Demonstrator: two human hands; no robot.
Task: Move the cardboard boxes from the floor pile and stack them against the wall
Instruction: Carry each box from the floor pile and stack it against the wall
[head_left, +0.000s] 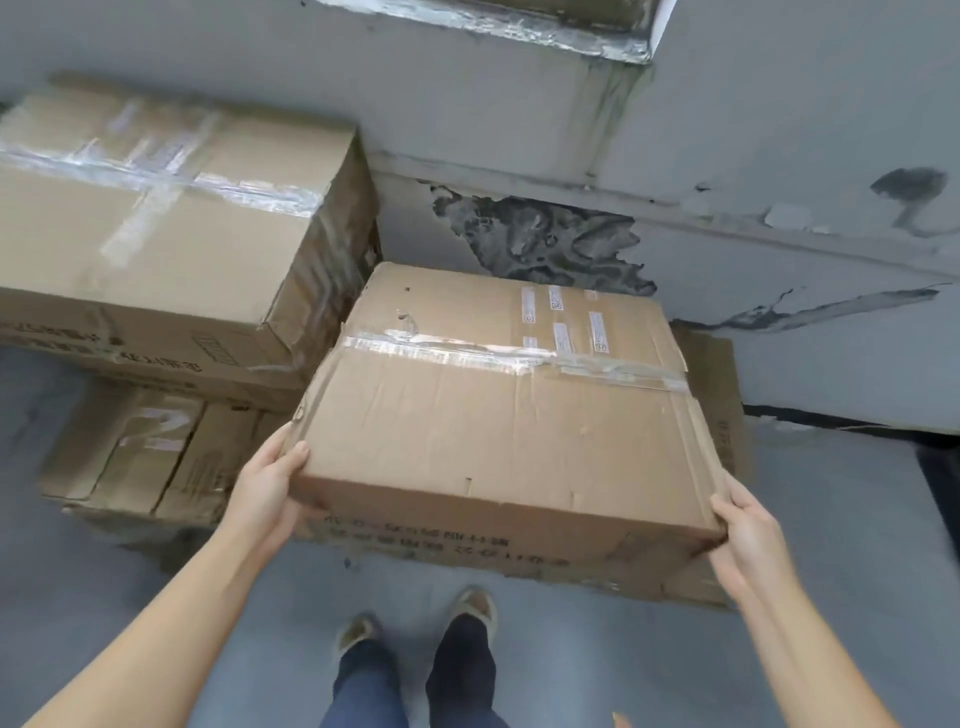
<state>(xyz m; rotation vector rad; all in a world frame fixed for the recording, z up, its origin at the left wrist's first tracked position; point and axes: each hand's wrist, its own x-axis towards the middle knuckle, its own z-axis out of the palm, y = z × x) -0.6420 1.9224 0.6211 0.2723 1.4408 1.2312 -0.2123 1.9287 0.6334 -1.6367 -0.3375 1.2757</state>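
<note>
A creased, taped cardboard box (498, 415) is gripped at its two near corners: the left hand (267, 486) is curled round the left corner, thumb laid on top, and the right hand (748, 535) is wrapped round the right. It is set upon a lower box (717, 577) against the peeling grey wall (779, 130), beside a taller taped stack (156, 218).

The person is wearing dark blue trousers (415, 675), likely denim, reaching down over the tops of tan, low shoes (475, 605) with rounded toes. Both forearms are showing bare, no sleeve reaching them. The left hand (267, 486) and right hand (748, 540) are wearing no gloves, rings or watch.
</note>
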